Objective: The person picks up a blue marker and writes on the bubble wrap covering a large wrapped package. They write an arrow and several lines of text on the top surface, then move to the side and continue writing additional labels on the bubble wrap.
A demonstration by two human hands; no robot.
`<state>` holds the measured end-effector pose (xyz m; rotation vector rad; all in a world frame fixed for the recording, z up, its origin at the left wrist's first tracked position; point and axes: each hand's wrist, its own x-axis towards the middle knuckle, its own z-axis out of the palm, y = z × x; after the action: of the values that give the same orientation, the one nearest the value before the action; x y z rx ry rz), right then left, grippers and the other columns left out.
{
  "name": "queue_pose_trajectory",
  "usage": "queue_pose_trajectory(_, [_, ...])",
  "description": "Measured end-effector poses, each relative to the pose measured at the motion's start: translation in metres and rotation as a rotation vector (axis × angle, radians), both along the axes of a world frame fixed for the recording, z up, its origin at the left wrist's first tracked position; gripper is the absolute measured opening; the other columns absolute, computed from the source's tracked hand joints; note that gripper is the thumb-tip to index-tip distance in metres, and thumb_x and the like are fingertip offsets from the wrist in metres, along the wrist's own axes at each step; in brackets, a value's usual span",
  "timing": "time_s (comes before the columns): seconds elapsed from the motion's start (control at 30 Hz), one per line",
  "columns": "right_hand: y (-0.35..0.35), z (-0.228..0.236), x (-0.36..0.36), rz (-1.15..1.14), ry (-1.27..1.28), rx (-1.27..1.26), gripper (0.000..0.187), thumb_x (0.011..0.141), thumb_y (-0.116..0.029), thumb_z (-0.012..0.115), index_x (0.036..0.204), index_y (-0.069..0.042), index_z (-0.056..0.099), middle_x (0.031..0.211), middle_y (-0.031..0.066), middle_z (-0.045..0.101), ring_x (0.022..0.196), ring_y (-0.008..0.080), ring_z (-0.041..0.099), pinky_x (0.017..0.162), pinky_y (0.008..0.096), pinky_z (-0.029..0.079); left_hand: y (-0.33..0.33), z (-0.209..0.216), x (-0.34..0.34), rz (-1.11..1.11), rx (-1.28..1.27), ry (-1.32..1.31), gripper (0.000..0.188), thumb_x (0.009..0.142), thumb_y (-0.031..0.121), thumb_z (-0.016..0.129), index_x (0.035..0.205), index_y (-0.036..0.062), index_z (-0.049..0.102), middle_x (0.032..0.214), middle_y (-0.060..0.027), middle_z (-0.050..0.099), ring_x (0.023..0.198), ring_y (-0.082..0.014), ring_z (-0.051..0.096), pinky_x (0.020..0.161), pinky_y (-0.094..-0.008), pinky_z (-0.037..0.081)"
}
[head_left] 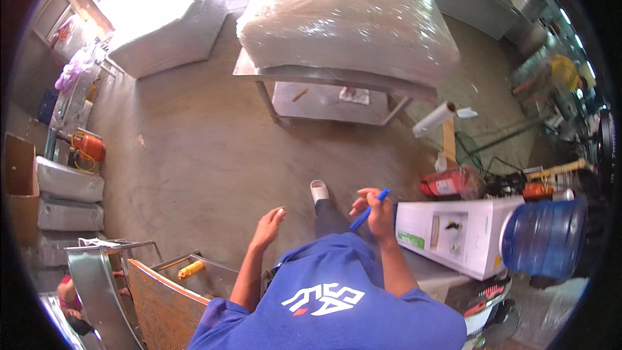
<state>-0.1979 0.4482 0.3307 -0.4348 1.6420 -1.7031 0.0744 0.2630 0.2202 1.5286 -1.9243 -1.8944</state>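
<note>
Slim, straight, blue plastic-looking marker pen, gripped in right hand; slanted diagonally, one end toward upper right, other toward lower left; middle partly covered, both ends showing.

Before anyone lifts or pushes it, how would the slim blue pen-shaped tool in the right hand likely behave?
The blue tool is probably stiff: it looks straight in the right hand. It is likely light, being so slim. Laid down, it might roll, given its long shape, though its cross-section is too small to tell.
</note>
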Motion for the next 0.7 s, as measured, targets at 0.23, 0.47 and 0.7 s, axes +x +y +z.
queue_pose_trajectory(0.23, [-0.198, -0.007, -0.037, 0.463, 0.39, -0.032, 0.039, 0.107, -0.035, 0.048, 0.1, -0.002, 0.067, 0.08, 0.0105, 0.066, 0.074, 0.024, 0.064, 0.07, 0.0375, 0.052, -0.053, 0.087, -0.116, 0.095, 0.254, 0.524, 0.048, 0.111, 0.036, 0.043, 0.145, 0.0035, 0.054, 0.129, -0.0172, 0.064, 0.114, -0.0237, 0.065, 0.097, -0.0376, 0.052])
queue_pose_trajectory(0.47, [-0.377, 0.016, -0.057, 0.798, 0.254, -0.02, 0.038, 0.102, -0.037, 0.061, 0.086, -0.003, 0.063, 0.075, 0.0183, 0.064, 0.068, 0.0354, 0.064, 0.064, 0.0455, 0.051, -0.191, 0.133, -0.14, 0.205, -0.136, 0.304, 0.031, 0.108, 0.024, 0.052, 0.125, 0.0008, 0.064, 0.097, -0.0067, 0.07, 0.089, -0.0166, 0.068, 0.077, -0.0319, 0.053])
queue_pose_trajectory(0.7, [-0.526, -0.009, -0.036, 1.053, 0.402, 0.126, 0.037, 0.1, -0.041, 0.064, 0.09, -0.006, 0.073, 0.076, 0.0144, 0.069, 0.068, 0.0151, 0.064, 0.063, 0.0391, 0.052, -0.33, 0.119, -0.117, 0.322, -0.353, 0.252, 0.028, 0.102, 0.012, 0.055, 0.128, 0.0013, 0.06, 0.109, -0.0165, 0.071, 0.094, -0.0232, 0.073, 0.08, -0.0382, 0.056])
